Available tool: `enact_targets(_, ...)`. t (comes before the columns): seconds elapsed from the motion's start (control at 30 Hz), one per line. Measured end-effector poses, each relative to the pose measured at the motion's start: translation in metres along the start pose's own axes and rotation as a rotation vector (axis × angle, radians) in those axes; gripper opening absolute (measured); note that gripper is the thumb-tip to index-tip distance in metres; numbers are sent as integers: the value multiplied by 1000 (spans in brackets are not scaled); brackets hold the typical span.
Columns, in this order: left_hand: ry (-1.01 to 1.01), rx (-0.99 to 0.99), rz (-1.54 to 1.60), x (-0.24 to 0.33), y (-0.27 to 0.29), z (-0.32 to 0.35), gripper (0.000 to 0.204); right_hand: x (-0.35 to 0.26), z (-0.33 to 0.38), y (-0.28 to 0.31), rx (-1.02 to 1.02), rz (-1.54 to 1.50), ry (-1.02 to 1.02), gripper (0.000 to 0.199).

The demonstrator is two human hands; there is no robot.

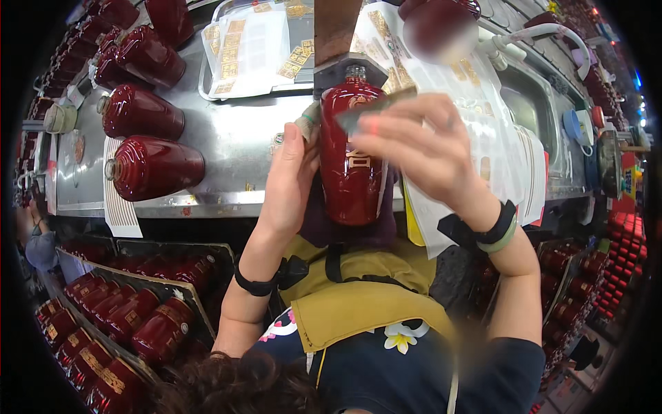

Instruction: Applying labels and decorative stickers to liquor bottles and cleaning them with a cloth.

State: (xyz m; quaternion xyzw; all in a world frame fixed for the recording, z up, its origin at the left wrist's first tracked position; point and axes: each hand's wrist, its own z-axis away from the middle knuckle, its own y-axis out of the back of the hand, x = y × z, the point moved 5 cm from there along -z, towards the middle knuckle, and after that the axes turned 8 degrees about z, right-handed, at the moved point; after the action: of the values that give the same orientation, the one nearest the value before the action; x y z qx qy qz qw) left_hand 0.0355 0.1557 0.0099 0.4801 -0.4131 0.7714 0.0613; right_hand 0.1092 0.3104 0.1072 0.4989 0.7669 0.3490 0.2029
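Observation:
A glossy dark red bottle [351,186] with a clear threaded neck and gold lettering lies tilted in front of me, neck away, over a dark purple cloth [316,219]. Against its left side my left hand [293,169] steadies it, thumb pointing up and the other fingers partly hidden. A small greyish cloth-like piece [312,123] shows by those fingertips. Over the bottle's upper right face, my right hand [420,141] pinches a flat, dark scraper-like blade [372,112], blurred by motion. Part of the gold lettering is hidden behind it.
Several red bottles [155,168] lie on the metal worktop [234,148] at left. A tray [205,86] holds sheets of gold stickers [234,52]. White sheets [493,138] lie at right, near a sink [527,103]. Crates [214,276] of bottles stand below.

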Motion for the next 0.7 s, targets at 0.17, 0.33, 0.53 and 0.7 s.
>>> enact_targets(0.17, -28, 125, 88, -4, 10, 0, 86, -34, -36, 1, -167, -443, 76, 25)
enact_targets(0.33, -173, 63, -56, 7, 9, 5, 92, 21, -39, -7, 4, -31, 37, 23)
enact_targets(0.53, -499, -175, -707, 18, -5, 11, 112, -30, 57, 3, -42, -399, 161, 21)
enact_targets(0.7, -641, -167, -1036, 20, -5, 4, 92, 13, 87, 8, 232, -413, -650, 25)
